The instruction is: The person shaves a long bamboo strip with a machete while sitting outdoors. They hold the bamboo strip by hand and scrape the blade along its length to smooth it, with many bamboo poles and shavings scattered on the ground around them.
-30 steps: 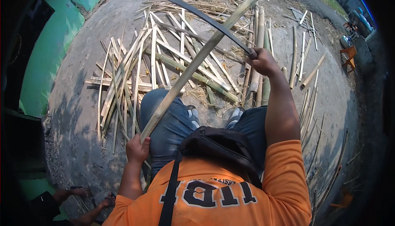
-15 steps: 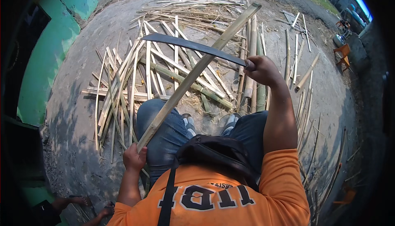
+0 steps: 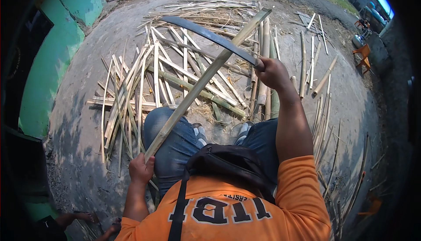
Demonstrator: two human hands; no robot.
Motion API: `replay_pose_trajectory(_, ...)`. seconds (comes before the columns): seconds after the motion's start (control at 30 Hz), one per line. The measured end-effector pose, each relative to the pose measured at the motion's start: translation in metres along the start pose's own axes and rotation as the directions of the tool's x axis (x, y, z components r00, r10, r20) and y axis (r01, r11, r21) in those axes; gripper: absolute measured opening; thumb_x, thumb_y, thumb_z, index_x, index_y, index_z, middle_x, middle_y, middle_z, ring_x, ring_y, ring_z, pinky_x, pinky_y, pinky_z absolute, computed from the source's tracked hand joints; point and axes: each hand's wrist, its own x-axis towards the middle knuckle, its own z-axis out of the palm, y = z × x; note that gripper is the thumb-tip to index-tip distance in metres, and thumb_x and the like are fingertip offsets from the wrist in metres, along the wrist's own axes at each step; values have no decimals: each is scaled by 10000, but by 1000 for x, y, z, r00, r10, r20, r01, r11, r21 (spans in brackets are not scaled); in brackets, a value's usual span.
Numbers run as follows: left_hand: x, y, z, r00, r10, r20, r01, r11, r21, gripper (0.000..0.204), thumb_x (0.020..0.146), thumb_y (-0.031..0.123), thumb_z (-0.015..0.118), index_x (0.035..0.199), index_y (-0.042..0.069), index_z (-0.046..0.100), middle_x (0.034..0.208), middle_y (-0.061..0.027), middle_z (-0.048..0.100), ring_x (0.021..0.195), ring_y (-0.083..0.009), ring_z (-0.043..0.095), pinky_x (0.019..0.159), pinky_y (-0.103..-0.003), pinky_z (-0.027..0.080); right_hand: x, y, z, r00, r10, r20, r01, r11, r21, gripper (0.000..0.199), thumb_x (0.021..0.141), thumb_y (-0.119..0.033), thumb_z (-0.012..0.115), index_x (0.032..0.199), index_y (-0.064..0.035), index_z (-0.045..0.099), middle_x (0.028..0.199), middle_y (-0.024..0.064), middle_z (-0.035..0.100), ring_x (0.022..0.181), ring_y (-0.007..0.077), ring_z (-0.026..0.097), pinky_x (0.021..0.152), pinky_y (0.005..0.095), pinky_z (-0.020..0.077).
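My left hand (image 3: pixel 141 169) is closed round the near end of a long split bamboo strip (image 3: pixel 191 95), which slants up and away to the right past my left knee. In my right hand (image 3: pixel 274 73) is the handle of a machete (image 3: pixel 208 34) with a long, dark, slightly curved blade. The blade crosses the strip near its far end and points up to the left. Whether the edge is biting into the bamboo, I cannot tell.
Split strips (image 3: pixel 125 105) lie heaped on the concrete at my left, with a thicker bamboo pole (image 3: pixel 197 89) across them. Whole poles (image 3: pixel 264 61) lie ahead. An orange chair (image 3: pixel 362 56) stands far right. Another person's foot (image 3: pixel 85 217) shows at lower left.
The machete has slid a little farther up along the strip, and its tip has swung upward and away. My right hand has shifted slightly left. My left hand has hardly moved.
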Motion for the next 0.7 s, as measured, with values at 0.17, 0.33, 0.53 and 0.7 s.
replay_pose_trajectory(0.17,0,-17,4,998,57,-36,-58,998,-26,643,958,624,569,748,17,535,681,-255,589,691,-513,607,591,-549,465,10,33,-16,976,139,-165,-162,977,-137,188,906,-321,650,962,-173,752,920,175,728,876,396,694,762,508,552)
replay_pose_trajectory(0.33,2,-1,-12,999,34,-8,-33,997,68,628,956,610,581,745,20,533,687,-254,594,691,-508,610,590,-546,468,8,68,7,902,392,-181,-407,912,-53,284,917,-363,629,1070,-161,756,951,193,739,930,403,706,822,507,554)
replay_pose_trajectory(0.53,0,-9,-2,1000,28,12,-28,999,17,634,956,611,580,740,17,526,689,-252,583,694,-507,608,591,-549,461,7,37,-11,953,284,-103,-275,957,94,272,912,-342,651,1024,-115,751,889,207,728,856,406,702,772,497,545)
replay_pose_trajectory(0.7,2,-6,-2,1000,21,-7,-21,1000,-3,641,955,621,574,742,19,529,686,-251,577,695,-510,604,592,-549,456,-7,-15,-7,987,-152,-56,144,981,-126,146,883,-292,678,844,-161,728,755,136,688,761,380,684,699,487,558)
